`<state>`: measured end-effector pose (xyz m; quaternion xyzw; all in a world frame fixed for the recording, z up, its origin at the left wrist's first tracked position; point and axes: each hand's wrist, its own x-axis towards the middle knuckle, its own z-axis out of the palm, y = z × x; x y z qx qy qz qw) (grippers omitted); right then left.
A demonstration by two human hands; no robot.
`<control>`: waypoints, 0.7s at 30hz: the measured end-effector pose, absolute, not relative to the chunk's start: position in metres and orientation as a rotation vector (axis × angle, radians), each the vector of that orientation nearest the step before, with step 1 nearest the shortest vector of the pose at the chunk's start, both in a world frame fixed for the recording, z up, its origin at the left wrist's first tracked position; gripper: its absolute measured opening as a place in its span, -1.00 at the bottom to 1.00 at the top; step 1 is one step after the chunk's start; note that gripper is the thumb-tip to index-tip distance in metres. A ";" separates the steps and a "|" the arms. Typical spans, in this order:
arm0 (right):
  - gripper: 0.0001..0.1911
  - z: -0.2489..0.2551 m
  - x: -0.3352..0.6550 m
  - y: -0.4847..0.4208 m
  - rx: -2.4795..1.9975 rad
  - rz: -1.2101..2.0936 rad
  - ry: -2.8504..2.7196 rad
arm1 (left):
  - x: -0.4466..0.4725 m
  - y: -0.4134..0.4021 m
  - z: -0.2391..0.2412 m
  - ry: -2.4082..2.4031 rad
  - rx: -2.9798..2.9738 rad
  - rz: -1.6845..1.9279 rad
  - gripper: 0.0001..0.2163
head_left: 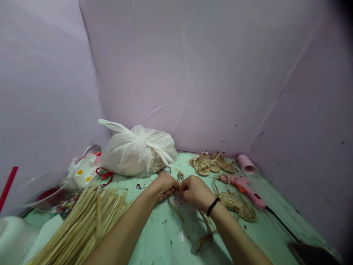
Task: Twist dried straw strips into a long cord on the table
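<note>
My left hand (166, 185) and my right hand (195, 190) meet above the middle of the table, fingers closed in pinches. Between them they grip a twisted straw cord (180, 176); a looped bit of it shows beyond the fingertips. A thin loose strand (175, 209) hangs below my left fingers. More cord (206, 221) trails under my right wrist, which wears a black band (213, 207), and ends in a blurred clump (203, 243). The exact grip of the fingertips is hidden.
Flat dried straw strips (79, 224) lie at left. Behind stands a knotted white plastic bag (132, 151). Small woven straw pieces (211, 163), a pink spool (246, 163), a pink glue gun (248, 188) with a black cable and a cord coil (238, 206) are at right. Walls enclose the green table (154, 239).
</note>
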<state>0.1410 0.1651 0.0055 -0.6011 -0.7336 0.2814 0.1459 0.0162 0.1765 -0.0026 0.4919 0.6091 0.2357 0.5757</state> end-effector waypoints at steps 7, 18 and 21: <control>-0.90 0.003 0.146 0.177 -1.746 1.058 -1.545 | 0.006 0.183 -0.006 1.301 1.066 0.547 -0.80; -0.86 -0.023 0.142 0.178 -1.559 1.526 -1.359 | 0.010 0.174 0.010 1.549 1.470 0.311 -0.87; -0.88 -0.025 0.146 0.179 -1.562 1.598 -1.346 | -0.001 0.164 0.038 1.765 1.771 0.386 -0.93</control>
